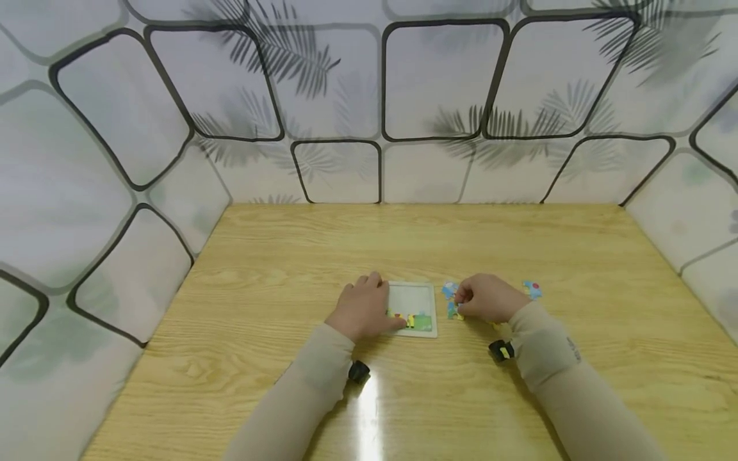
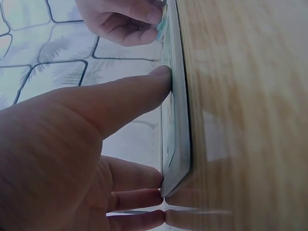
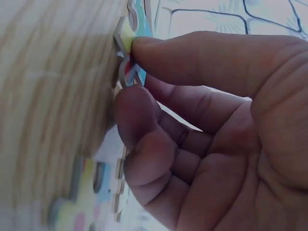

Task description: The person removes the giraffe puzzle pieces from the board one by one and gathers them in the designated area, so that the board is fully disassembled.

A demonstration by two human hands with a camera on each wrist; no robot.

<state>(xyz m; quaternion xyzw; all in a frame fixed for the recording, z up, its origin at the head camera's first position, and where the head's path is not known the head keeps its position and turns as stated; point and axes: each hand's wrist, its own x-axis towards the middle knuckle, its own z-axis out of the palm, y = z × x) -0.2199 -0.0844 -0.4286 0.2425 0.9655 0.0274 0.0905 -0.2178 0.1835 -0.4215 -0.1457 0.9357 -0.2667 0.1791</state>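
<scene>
A pale, shallow puzzle tray [image 1: 410,296] lies on the table with joined jigsaw pieces [image 1: 423,322] along its near edge. My left hand [image 1: 363,308] rests at the tray's left side. Its thumb [image 2: 161,79] presses down over the near pieces, while the other fingertips touch the far left edge. To the right of the tray, my right hand [image 1: 490,298] pinches a colourful jigsaw piece [image 3: 126,36] between thumb and fingers, close to the tabletop. Beside these fingers lies another blue jigsaw piece [image 1: 449,290], partly covered.
A loose blue and red jigsaw piece [image 1: 533,290] lies beyond the right wrist. Further yellow pieces [image 3: 86,192] lie under the right hand, partly hidden. The wooden table [image 1: 323,243] meets patterned cloth walls [image 1: 426,173] at the back and sides.
</scene>
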